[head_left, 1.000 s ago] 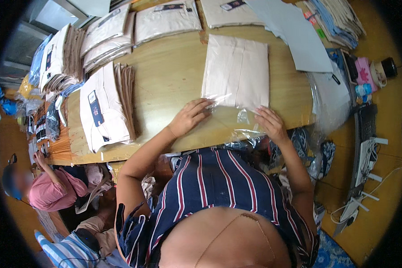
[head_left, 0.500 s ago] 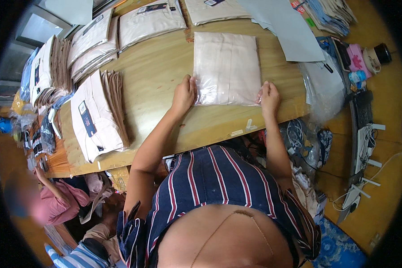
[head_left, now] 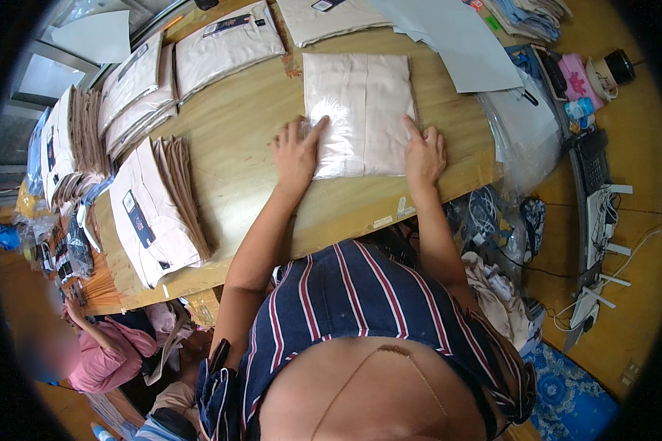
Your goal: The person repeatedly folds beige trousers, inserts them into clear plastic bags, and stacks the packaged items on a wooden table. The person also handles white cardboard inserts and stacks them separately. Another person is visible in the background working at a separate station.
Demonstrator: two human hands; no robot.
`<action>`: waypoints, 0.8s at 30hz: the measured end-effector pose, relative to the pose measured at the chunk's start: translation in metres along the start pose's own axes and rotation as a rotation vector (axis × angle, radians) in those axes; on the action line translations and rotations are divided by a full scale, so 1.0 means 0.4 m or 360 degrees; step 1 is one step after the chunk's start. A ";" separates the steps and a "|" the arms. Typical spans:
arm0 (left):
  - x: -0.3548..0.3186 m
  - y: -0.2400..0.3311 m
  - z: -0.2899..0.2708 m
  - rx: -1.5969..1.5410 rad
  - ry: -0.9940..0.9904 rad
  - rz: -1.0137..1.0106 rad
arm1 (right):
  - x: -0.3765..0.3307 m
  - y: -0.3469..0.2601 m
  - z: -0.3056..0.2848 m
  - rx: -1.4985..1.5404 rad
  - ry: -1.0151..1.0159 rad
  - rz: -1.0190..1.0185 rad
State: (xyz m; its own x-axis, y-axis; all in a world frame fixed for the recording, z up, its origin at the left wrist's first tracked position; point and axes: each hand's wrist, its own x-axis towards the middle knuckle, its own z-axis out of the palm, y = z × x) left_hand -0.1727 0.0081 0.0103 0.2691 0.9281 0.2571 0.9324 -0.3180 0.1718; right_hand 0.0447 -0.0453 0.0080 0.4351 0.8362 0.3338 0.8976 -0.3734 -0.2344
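Note:
A folded pale pink garment in a clear plastic bag lies flat on the wooden table, its shiny film catching light on the left half. My left hand rests at the bag's left edge, fingers spread and the thumb on the film. At the right edge is my right hand, with its thumb reaching onto the bag and the other fingers loosely bent beside it. Neither hand grips the bag. To the left stands a stack of folded pale pink garments with a dark tag on top.
More bagged garments line the table's far side, with another garment stack at far left. Grey sheets and clear plastic bags lie to the right. A telephone stands beyond. A person in pink sits lower left.
Both hands have let go of the bag's lower corners and moved slightly up its sides, fingers loosened. The whole view has shifted a little; the bag still lies flat.

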 end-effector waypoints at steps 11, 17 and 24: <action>0.006 0.027 -0.038 -0.0476 0.0220 0.0219 | -0.001 -0.015 -0.029 0.0067 -0.0035 -0.0276; -0.001 0.046 0.024 -0.0296 -0.0101 0.0209 | -0.006 0.027 0.024 0.0155 -0.0238 -0.0198; -0.156 0.029 -0.084 -0.0796 -0.0121 -0.0298 | -0.050 0.102 -0.084 0.1078 -0.0876 0.0026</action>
State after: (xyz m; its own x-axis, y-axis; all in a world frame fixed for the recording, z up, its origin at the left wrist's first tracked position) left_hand -0.1868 -0.0602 0.0282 0.1432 0.9833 0.1121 0.7424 -0.1817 0.6449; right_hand 0.0751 -0.0906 0.0223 0.1941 0.9733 -0.1222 0.5798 -0.2143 -0.7860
